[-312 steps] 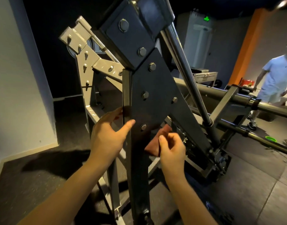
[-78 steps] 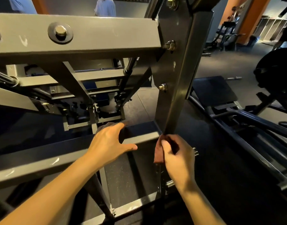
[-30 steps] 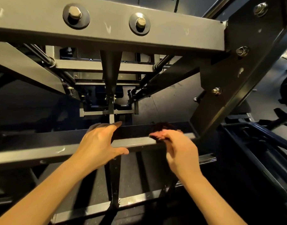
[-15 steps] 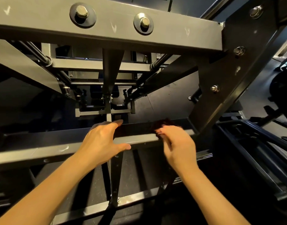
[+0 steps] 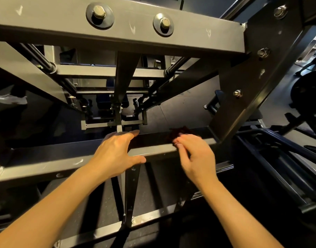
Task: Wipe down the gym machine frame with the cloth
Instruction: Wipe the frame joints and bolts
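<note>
The right hand [image 5: 196, 158] pinches the dark maroon cloth [image 5: 179, 133] atop the long grey steel crossbar [image 5: 55, 158], which runs leftward under the left hand [image 5: 116, 154], fingers spread.

The floor [image 5: 180, 111] under me is dark matting. A thin seam runs across it in the middle of the frame, and lower down it is speckled and crossed by hard-edged shadows. At the left edge a pale shoe [image 5: 11, 100] stands on it (someone else's; I see little more than the foot). At the right edge sits a large dark round plate [image 5: 307, 93], and below it, lower right, are the black tubes of another machine [image 5: 271, 154]. In the upper right corner I can make out pale shelving [image 5: 314, 47], blurred. The light is warm and patchy, and the left side is dim.
</note>
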Motion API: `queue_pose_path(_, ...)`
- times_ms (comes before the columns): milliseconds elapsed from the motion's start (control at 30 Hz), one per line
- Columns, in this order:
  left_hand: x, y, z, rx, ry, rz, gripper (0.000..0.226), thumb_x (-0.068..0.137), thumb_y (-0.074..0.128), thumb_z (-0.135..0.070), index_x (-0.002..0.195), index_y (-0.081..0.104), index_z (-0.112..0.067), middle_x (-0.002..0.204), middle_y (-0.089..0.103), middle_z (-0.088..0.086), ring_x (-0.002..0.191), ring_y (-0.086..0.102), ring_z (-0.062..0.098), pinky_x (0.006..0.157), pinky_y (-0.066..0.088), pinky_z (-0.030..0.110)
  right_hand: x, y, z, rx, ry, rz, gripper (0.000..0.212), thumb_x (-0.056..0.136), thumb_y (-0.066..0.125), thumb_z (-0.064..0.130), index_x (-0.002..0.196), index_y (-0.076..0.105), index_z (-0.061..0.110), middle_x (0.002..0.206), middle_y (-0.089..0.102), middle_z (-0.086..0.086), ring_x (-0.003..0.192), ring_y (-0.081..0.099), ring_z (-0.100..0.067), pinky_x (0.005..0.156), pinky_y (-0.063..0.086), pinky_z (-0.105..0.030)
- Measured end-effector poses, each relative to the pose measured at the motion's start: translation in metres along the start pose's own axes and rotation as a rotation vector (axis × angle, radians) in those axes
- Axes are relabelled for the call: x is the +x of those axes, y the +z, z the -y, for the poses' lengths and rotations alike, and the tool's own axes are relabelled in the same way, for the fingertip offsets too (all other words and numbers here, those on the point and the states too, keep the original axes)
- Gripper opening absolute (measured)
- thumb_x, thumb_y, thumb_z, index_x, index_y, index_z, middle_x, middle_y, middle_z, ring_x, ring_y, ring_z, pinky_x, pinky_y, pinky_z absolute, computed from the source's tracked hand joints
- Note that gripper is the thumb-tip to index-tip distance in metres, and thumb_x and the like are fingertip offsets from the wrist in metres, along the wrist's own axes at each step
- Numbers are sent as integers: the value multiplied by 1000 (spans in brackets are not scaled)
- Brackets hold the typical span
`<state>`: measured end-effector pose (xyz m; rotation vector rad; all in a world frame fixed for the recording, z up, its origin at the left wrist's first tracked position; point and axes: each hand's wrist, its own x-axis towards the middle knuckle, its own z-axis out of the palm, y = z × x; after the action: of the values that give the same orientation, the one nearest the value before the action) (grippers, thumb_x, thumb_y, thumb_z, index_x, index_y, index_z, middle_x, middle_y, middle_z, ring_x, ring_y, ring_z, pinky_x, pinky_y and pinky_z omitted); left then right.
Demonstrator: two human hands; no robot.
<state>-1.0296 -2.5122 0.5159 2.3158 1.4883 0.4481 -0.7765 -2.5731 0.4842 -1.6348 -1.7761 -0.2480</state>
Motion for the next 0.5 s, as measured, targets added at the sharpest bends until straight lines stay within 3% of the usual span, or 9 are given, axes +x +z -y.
queue_pose_path(133, -10, -6, 10, 41, 59, -18, 96, 81, 75, -61, 159, 28, -30, 147, 55, -1, 132, 53, 18, 110, 45, 39, 1, 9, 0, -57, 281, -137, 17, 96, 65, 17, 108, 76, 12, 107, 75, -3, 107, 68, -20, 107, 46, -34)
queue_pose_path(200, -19, -9, 19, 75, 53, -78, 96, 79, 74, -63, 158, 32, -26, 147, 56, 0, 135, 51, 18, 115, 38, 40, -2, 25, 43, -27, 214, -122, 12, 98, 60, 20, 99, 72, 16, 97, 70, 2, 99, 64, -15, 103, 48, -38)
queue_pose_path(333, -35, -19, 40, 183, -10, -121, 103, 75, 67, -76, 159, 29, -28, 149, 55, 0, 141, 47, 17, 123, 25, 41, -15, 46, 115, 162, -64, 23, 25, 99, 56, 27, 116, 72, 18, 119, 70, 4, 120, 58, -12, 117, 32, -25)
queue_pose_path(433, -42, -29, 47, 172, -84, -105, 103, 75, 68, -75, 158, 30, -28, 150, 53, 0, 142, 45, 17, 123, 24, 40, -13, 34, 91, 159, -199, 95, 34, 98, 58, 26, 130, 68, 21, 131, 68, 4, 128, 57, -11, 120, 26, -24)
queue_pose_path(500, -44, -33, 46, 113, -121, -86, 98, 76, 73, -68, 157, 34, -27, 150, 53, 0, 141, 45, 18, 122, 29, 40, -7, 23, 52, 115, -139, 69, 33, 100, 55, 29, 129, 69, 24, 130, 69, 5, 127, 58, -9, 118, 31, -28)
